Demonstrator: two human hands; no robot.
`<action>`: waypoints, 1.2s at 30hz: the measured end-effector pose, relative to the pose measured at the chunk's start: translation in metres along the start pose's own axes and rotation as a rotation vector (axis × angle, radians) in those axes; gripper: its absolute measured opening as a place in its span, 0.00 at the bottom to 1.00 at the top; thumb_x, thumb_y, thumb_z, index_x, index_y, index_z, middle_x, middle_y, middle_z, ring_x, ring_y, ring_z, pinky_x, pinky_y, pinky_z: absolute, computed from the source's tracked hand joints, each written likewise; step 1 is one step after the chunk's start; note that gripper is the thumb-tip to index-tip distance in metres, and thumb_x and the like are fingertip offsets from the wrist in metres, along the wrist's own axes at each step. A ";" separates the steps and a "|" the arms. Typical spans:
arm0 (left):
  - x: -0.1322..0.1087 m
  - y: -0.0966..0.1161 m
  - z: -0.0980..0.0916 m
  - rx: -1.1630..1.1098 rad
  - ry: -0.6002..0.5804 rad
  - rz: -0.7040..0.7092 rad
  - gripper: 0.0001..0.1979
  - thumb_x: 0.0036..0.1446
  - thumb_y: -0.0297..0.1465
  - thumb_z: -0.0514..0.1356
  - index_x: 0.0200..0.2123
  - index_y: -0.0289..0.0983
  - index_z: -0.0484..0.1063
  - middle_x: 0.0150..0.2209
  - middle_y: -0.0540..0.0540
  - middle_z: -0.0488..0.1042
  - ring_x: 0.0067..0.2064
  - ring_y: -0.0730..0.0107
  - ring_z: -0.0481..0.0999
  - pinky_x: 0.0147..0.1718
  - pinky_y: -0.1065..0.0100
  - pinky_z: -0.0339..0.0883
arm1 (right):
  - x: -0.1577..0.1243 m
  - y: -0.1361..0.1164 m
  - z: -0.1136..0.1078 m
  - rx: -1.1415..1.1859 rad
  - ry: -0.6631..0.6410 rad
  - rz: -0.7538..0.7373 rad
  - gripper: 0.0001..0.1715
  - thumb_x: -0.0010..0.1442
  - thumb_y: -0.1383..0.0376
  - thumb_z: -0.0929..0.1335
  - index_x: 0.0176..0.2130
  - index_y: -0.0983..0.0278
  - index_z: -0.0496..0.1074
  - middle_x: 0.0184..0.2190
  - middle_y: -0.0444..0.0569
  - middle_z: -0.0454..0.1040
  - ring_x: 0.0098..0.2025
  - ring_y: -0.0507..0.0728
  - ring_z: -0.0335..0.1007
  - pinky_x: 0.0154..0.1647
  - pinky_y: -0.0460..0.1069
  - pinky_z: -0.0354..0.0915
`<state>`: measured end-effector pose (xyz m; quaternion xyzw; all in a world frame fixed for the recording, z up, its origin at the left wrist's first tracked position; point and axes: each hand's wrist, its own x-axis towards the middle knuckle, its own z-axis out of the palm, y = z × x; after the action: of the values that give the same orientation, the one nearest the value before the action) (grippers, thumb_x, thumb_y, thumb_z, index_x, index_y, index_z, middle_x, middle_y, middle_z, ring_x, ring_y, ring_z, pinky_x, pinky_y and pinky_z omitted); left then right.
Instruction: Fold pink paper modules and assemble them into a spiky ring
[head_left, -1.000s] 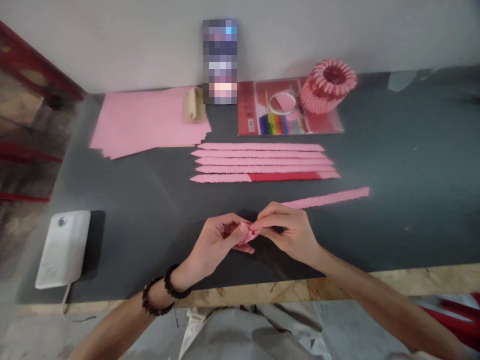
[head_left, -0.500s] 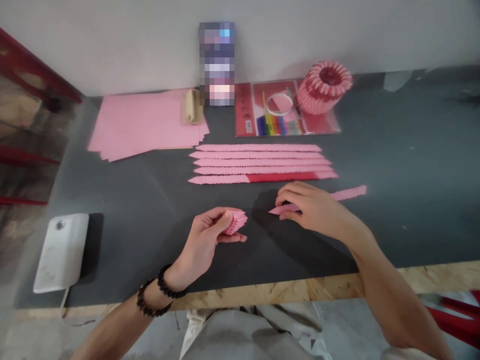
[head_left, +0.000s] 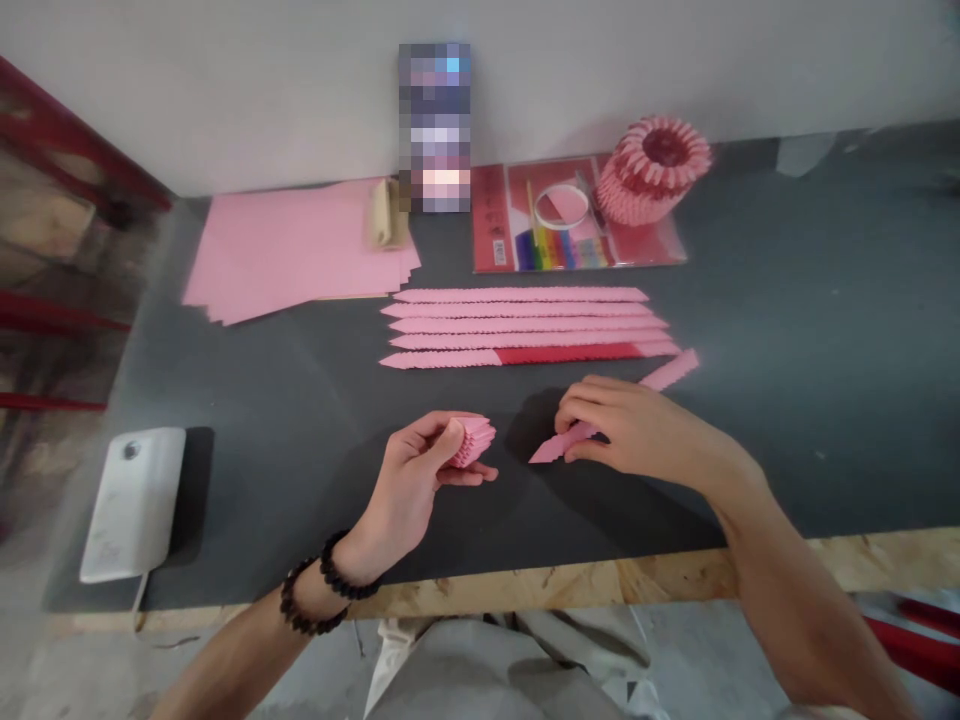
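A small bundle of folded pink paper (head_left: 478,442) sits over the table (head_left: 285,470), pinched in the left hand (head_left: 409,465); the right hand (head_left: 634,425) grips a strip (head_left: 552,448), apart from it. Five strips (head_left: 517,325) lie unused beyond; a pot (head_left: 636,190) behind looks finished.

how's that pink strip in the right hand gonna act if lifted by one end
The pink strip looks like paper, so it is probably light for its length. Its toothed edges suggest small folded pieces, so it may flex or sag rather than stay stiff. The pointed end by the right hand looks thin and could crease if pinched hard.
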<state>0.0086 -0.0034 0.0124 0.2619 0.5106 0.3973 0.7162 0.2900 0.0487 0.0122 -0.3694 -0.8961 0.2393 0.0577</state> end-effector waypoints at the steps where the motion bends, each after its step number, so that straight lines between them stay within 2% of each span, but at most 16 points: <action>1: 0.000 0.000 0.000 0.005 0.005 0.001 0.17 0.60 0.43 0.69 0.42 0.34 0.82 0.33 0.45 0.82 0.29 0.65 0.85 0.27 0.74 0.78 | 0.002 -0.004 0.002 0.035 0.010 -0.015 0.03 0.65 0.64 0.72 0.39 0.61 0.73 0.41 0.49 0.79 0.44 0.61 0.76 0.44 0.54 0.68; 3: 0.000 0.000 0.000 0.015 0.014 0.011 0.16 0.61 0.43 0.68 0.42 0.34 0.81 0.33 0.45 0.82 0.29 0.66 0.85 0.26 0.76 0.77 | 0.007 -0.014 0.009 0.096 0.047 -0.027 0.03 0.68 0.65 0.69 0.44 0.61 0.72 0.44 0.50 0.79 0.45 0.60 0.76 0.45 0.53 0.69; 5: 0.000 0.000 0.000 0.023 0.016 0.022 0.16 0.61 0.42 0.68 0.42 0.35 0.81 0.33 0.45 0.82 0.29 0.67 0.85 0.25 0.77 0.76 | 0.012 -0.024 0.018 0.123 0.077 -0.031 0.05 0.70 0.66 0.66 0.47 0.62 0.71 0.42 0.50 0.79 0.41 0.58 0.77 0.40 0.51 0.68; 8: -0.001 0.000 -0.001 0.036 0.008 0.019 0.16 0.62 0.43 0.67 0.42 0.35 0.81 0.33 0.45 0.82 0.29 0.68 0.85 0.25 0.77 0.75 | 0.018 -0.032 0.032 0.044 0.137 -0.118 0.10 0.72 0.66 0.64 0.49 0.64 0.73 0.42 0.52 0.80 0.42 0.59 0.77 0.42 0.52 0.67; 10: -0.001 0.000 -0.001 0.047 0.004 0.011 0.16 0.62 0.43 0.67 0.42 0.35 0.81 0.33 0.45 0.82 0.29 0.68 0.85 0.24 0.77 0.74 | 0.019 -0.033 0.039 0.014 0.174 -0.133 0.11 0.72 0.65 0.64 0.49 0.63 0.75 0.39 0.50 0.80 0.40 0.57 0.77 0.40 0.51 0.66; 14: -0.001 0.000 0.000 0.052 0.001 0.004 0.17 0.61 0.43 0.67 0.43 0.34 0.81 0.34 0.44 0.82 0.29 0.66 0.85 0.20 0.78 0.70 | 0.021 -0.032 0.045 -0.021 0.242 -0.110 0.12 0.71 0.60 0.66 0.47 0.61 0.79 0.33 0.45 0.80 0.33 0.54 0.75 0.35 0.50 0.61; 18: -0.001 0.000 -0.001 0.038 -0.009 -0.018 0.17 0.60 0.43 0.68 0.42 0.34 0.80 0.33 0.44 0.81 0.27 0.66 0.84 0.16 0.78 0.65 | 0.022 -0.033 0.041 0.006 0.281 -0.035 0.13 0.70 0.56 0.67 0.45 0.58 0.80 0.32 0.44 0.80 0.33 0.54 0.74 0.37 0.51 0.60; 21: -0.002 0.000 0.000 0.053 -0.016 -0.043 0.17 0.60 0.43 0.68 0.40 0.34 0.80 0.30 0.46 0.79 0.27 0.65 0.85 0.14 0.78 0.63 | 0.022 -0.037 0.039 -0.013 0.306 -0.042 0.11 0.68 0.61 0.67 0.41 0.60 0.79 0.32 0.45 0.79 0.33 0.55 0.73 0.36 0.51 0.59; 25: -0.002 -0.001 0.001 0.068 -0.025 -0.060 0.17 0.59 0.43 0.69 0.40 0.33 0.80 0.29 0.46 0.78 0.28 0.62 0.85 0.12 0.78 0.60 | 0.022 -0.042 0.043 -0.173 0.350 -0.015 0.07 0.61 0.66 0.65 0.36 0.64 0.74 0.25 0.46 0.75 0.27 0.55 0.69 0.28 0.50 0.55; 28: -0.003 -0.001 0.001 0.077 -0.037 -0.070 0.17 0.60 0.43 0.68 0.41 0.34 0.80 0.31 0.46 0.78 0.27 0.64 0.85 0.12 0.79 0.60 | 0.024 -0.043 0.049 -0.297 0.385 0.038 0.08 0.66 0.65 0.64 0.36 0.64 0.71 0.20 0.44 0.72 0.23 0.54 0.67 0.26 0.50 0.54; 30: -0.003 -0.002 0.000 0.076 -0.042 -0.079 0.17 0.61 0.43 0.67 0.42 0.34 0.80 0.31 0.46 0.79 0.26 0.65 0.84 0.11 0.79 0.60 | 0.026 -0.042 0.052 -0.317 0.429 0.020 0.12 0.70 0.66 0.62 0.35 0.63 0.71 0.20 0.45 0.73 0.23 0.54 0.68 0.28 0.50 0.57; 33: -0.004 -0.002 0.001 0.065 -0.041 -0.096 0.16 0.61 0.43 0.67 0.41 0.34 0.80 0.32 0.46 0.79 0.25 0.66 0.84 0.12 0.79 0.61 | 0.028 -0.040 0.053 -0.195 0.581 0.020 0.13 0.72 0.68 0.61 0.37 0.63 0.71 0.27 0.48 0.78 0.28 0.56 0.74 0.32 0.50 0.64; 36: -0.004 -0.003 0.001 0.050 -0.055 -0.117 0.17 0.61 0.43 0.67 0.40 0.34 0.80 0.34 0.45 0.80 0.24 0.68 0.83 0.12 0.79 0.62 | 0.026 -0.042 0.050 0.065 0.712 0.063 0.12 0.73 0.71 0.60 0.44 0.62 0.72 0.35 0.49 0.82 0.35 0.56 0.78 0.38 0.50 0.70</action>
<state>0.0100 -0.0084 0.0129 0.2604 0.5149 0.3342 0.7452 0.2306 0.0211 -0.0133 -0.4550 -0.7999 0.1254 0.3707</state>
